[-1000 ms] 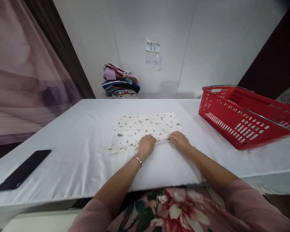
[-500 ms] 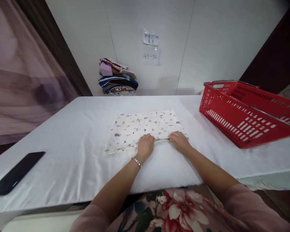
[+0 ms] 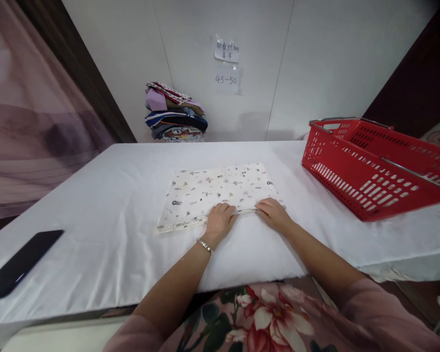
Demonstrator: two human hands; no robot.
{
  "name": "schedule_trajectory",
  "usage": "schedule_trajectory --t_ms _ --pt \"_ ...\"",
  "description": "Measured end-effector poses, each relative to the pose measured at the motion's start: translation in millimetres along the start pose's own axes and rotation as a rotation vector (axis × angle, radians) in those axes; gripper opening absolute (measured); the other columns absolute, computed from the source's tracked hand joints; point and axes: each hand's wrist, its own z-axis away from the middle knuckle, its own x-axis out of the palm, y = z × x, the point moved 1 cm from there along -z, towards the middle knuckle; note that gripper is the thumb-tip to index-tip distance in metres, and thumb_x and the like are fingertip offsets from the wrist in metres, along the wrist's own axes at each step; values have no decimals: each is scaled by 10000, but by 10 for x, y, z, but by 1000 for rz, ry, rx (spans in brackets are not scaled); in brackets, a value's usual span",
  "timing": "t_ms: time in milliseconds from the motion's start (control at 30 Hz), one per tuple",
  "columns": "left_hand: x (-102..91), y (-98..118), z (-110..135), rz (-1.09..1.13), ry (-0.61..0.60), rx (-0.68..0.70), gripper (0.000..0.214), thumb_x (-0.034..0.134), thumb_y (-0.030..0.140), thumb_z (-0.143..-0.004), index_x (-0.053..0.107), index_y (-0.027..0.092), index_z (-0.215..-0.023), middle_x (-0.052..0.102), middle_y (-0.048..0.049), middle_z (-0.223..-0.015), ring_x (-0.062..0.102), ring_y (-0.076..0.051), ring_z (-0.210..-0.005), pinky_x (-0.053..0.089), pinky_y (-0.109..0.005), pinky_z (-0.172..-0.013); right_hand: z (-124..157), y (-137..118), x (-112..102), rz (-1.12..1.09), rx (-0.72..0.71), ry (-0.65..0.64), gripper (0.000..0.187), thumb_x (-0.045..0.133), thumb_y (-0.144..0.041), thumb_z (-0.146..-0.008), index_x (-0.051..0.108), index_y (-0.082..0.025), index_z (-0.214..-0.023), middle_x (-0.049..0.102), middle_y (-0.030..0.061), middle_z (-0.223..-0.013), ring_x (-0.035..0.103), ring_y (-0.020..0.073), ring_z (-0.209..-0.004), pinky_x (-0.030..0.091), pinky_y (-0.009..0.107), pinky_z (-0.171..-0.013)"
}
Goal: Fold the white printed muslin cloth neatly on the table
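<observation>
A cream cloth (image 3: pixel 220 188) with small grey and green printed figures lies folded into a flat rectangle on the white-covered table. My left hand (image 3: pixel 220 219), with a silver bracelet on its wrist, grips the near edge of the cloth around its middle. Further right along that same edge, my right hand (image 3: pixel 273 214) pinches the cloth near its right corner. Fingers of both hands are closed over the layered edge, with thumbs toward each other. The cloth's layers show at the near left edge.
A red plastic basket (image 3: pixel 355 176) with metal handles stands on the table's right side. Folded fabrics (image 3: pixel 176 115) are stacked at the back by the wall. A black phone-like slab (image 3: pixel 24 264) lies at left on the white tablecloth (image 3: pixel 95 210). Paper signs (image 3: pixel 227 78) hang on the wall.
The view has shifted slightly. Both hands stay on the near edge of the folded cloth, almost unmoved.
</observation>
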Motion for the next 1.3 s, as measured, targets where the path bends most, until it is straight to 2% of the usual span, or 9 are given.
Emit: schedule_trajectory --t_ms 200,467,633,800,1000,1200,1300 --pt "21 -5 -35 -6 -11 -18 262 385 308 -919 631 219 -936 589 -50 -930 489 -189 -901 373 -332 -786 -9 12 31 2 13 26 292 387 -301 -926 651 -200 -1000 628 90 -984 529 217 -931 405 369 -831" --pt "14 32 -55 -94 -44 -2 250 392 288 -917 628 204 -915 590 -53 -936 485 -199 -902 368 -339 -772 -49 3 68 58 14 108 270 390 -260 -927 646 -172 -933 640 92 -919 535 211 -869 405 362 -779" --pt "9 42 -26 -95 -30 19 215 423 275 -902 627 213 -927 589 -54 -961 486 -201 -929 371 -340 -789 -10 6 26 40 -34 51 208 466 -271 -896 634 -191 -989 629 81 -977 531 212 -907 408 365 -802" --pt "16 48 -20 -76 -6 55 247 489 294 -870 575 221 -1089 578 -55 -1037 479 -209 -968 376 -347 -815 14 22 20 40 -39 47 225 463 -213 -887 618 -199 -1048 620 83 -1023 528 218 -945 411 378 -825" --pt "15 54 -62 -95 -51 44 204 456 273 -888 610 220 -1011 598 -45 -992 489 -209 -957 379 -346 -809 9 60 73 72 -35 45 224 464 -192 -887 621 -184 -1047 628 82 -1011 527 218 -943 412 369 -825" --pt "33 48 -74 -91 -37 27 219 428 280 -904 613 211 -999 603 -50 -983 500 -200 -944 386 -339 -802 -17 72 92 98 -28 155 226 437 -199 -906 634 -176 -1014 645 84 -945 540 204 -882 413 347 -776" --pt "59 46 -67 -126 -22 47 215 428 271 -903 613 205 -990 602 -56 -971 498 -208 -941 387 -347 -789 -21 81 109 128 -36 159 225 437 -184 -906 640 -185 -1004 650 76 -940 539 201 -868 402 348 -772"
